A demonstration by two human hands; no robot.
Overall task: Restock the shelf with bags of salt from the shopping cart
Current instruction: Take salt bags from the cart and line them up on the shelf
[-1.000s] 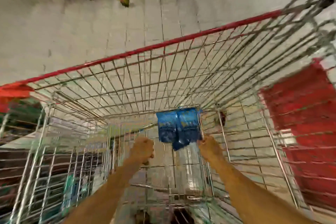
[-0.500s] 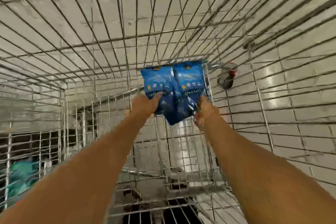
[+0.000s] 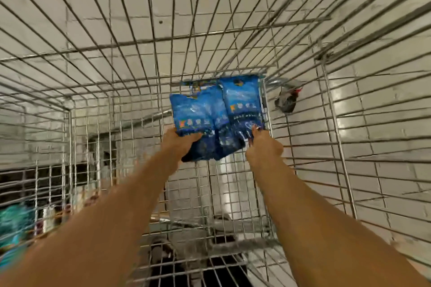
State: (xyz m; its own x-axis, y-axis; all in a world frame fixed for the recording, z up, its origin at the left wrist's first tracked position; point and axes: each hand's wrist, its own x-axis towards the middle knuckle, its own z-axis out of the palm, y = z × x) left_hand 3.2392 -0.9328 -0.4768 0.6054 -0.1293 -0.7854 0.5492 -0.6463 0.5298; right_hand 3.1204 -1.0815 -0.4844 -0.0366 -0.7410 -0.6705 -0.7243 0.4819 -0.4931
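Both grips are on the salt bags point(image 3: 217, 119), which lie in the far right corner of the cart point(image 3: 338, 147), low on its wire floor. Left hand point(image 3: 179, 147) curls fingers round the lower edge of the left bag, thumb over its front. Right hand point(image 3: 263, 147) pinches the lower corner of the right bag; how much plastic it has is hard to tell, as the fingertips are partly hidden.

Risks, as I judge them: the bags overlap and look like more than two, so lifting them together by their edges may let one slide out and drop back. A corner pinch on soft film could slip or tear under the weight of the salt. Both arms reach deep, and the bags sit tight against the end wires, so a seam or corner could snag on the mesh as they come up. A fuller hold under the bags would be safer.
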